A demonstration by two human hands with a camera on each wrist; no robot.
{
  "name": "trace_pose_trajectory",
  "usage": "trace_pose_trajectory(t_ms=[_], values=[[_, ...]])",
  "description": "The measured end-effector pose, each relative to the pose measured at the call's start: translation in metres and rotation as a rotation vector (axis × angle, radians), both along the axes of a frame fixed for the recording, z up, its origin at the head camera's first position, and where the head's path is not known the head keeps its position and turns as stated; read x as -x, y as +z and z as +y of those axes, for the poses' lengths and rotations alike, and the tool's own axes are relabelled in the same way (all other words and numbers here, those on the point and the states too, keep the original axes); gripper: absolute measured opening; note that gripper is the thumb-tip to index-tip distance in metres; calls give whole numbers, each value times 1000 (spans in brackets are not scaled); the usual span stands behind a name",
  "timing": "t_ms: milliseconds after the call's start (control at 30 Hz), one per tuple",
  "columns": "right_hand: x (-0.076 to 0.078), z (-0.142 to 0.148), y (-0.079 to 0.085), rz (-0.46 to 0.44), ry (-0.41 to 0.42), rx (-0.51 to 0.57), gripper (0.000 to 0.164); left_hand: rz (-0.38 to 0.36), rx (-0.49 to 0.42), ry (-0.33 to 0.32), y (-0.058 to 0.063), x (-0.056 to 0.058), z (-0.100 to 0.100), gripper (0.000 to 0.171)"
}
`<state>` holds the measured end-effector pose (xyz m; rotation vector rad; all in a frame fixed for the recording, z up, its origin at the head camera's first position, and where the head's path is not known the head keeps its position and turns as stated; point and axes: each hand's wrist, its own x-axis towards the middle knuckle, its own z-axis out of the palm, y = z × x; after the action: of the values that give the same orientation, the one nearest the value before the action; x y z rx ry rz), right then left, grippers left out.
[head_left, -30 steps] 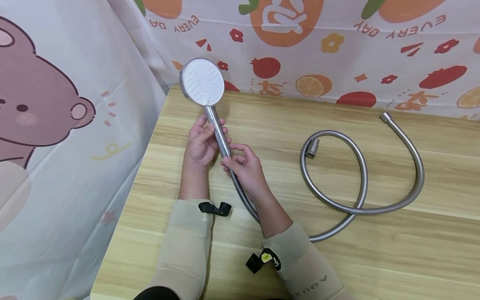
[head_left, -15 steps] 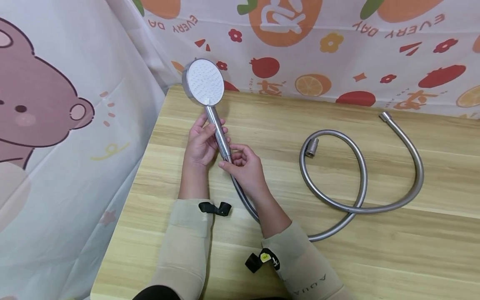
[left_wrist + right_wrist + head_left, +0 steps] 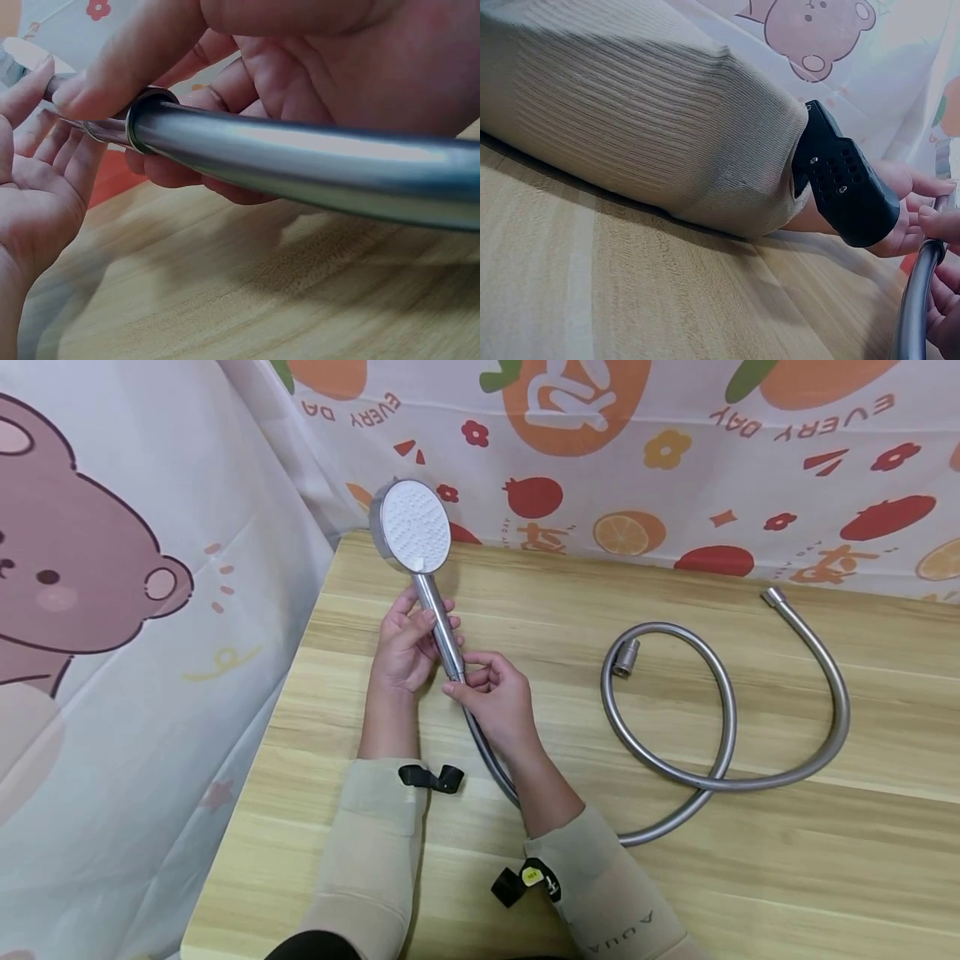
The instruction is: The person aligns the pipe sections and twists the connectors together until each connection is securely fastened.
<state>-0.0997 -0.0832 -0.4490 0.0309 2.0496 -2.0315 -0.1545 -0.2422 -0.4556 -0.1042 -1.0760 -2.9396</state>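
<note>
A silver handheld shower head points away from the body, its white nozzle face turned up in the head view. My left hand holds its handle, thumb across the front and fingers behind. At the handle's lower end my right hand pinches the joint where the grey metal shower hose meets it. The left wrist view has the hose large in front, with the right thumb over the joint and curled fingers below. In the right wrist view the hose bends downward below the hands.
The hose loops across the wooden table to the right, where a metal end fitting and another loose-looking fitting show. Printed curtains hang behind and left of the table. Black wrist cameras sit on the beige sleeves.
The shower head has turned a little about its handle, showing more of its left rim. My right thumb has shifted slightly down and left at the joint. The looped hose lies as before.
</note>
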Motion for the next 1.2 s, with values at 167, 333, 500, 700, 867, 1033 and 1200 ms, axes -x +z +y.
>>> trace_pose_trajectory(t_ms=[167, 333, 500, 700, 867, 1033, 1200], values=[[0, -1, -1, -13, -2, -6, 36, 13, 27, -16, -1, -1, -1, 43], [1, 0, -1, -9, 5, 18, 34, 21, 17, -34, 1, 0, 0, 43], [1, -1, -2, -16, 26, 65, 31, 19, -2, -42, 0, -1, 0, 44], [0, -2, -1, -49, 40, 131, 28, 9, 17, -35, 1, -1, 1, 40], [0, -1, 0, -83, 57, 180, 28, -6, 3, -40, 1, -1, 1, 39], [1, 0, 2, -105, 78, 205, 27, -15, 32, -16, 0, 0, 1, 38], [1, 1, 4, -136, 84, 248, 26, -32, 53, 0, -1, -1, 1, 51]])
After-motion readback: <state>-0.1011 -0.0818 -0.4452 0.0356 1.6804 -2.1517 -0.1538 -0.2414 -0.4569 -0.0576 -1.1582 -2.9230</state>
